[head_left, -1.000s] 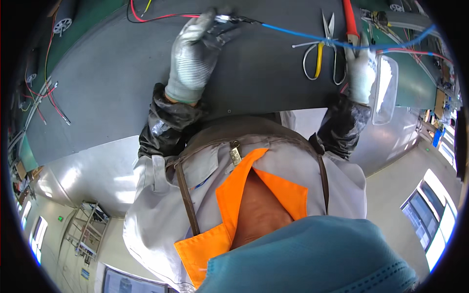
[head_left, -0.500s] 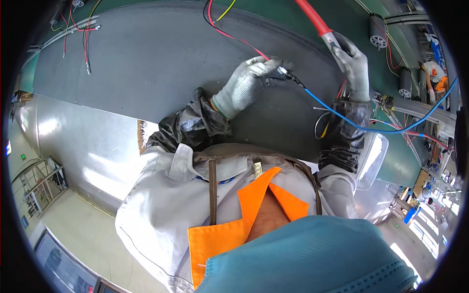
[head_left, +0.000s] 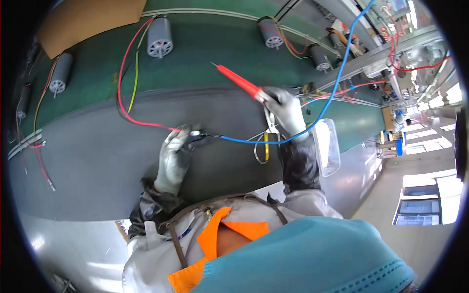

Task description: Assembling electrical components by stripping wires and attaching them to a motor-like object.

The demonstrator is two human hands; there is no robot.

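Observation:
My left hand [head_left: 173, 158], in a grey-white glove, has its fingers closed on the end of a red wire [head_left: 151, 123]. Just past the fingertips, a small metal terminal meets a dark clip [head_left: 210, 135] on the end of a blue cable [head_left: 259, 142]. That wire leads up to a grey motor [head_left: 159, 36], from which a yellow-green wire [head_left: 136, 78] also hangs. In my gloved right hand [head_left: 287, 112] is a red test probe [head_left: 239, 82], its thin metal tip pointing up and left, away from the clip.
Yellow-handled snips [head_left: 266, 146] lie on the dark mat [head_left: 97, 161] beside my right wrist, near a clear plastic box [head_left: 332, 146]. Other grey motors [head_left: 61, 73] with loose wires line the green bench. Cardboard [head_left: 88, 24] lies far left. The blue cable crosses my right forearm.
The whole view has shifted, bringing more motors and the probe's tip into sight. Both hands now appear farther left in the picture, still holding the wire and the probe.

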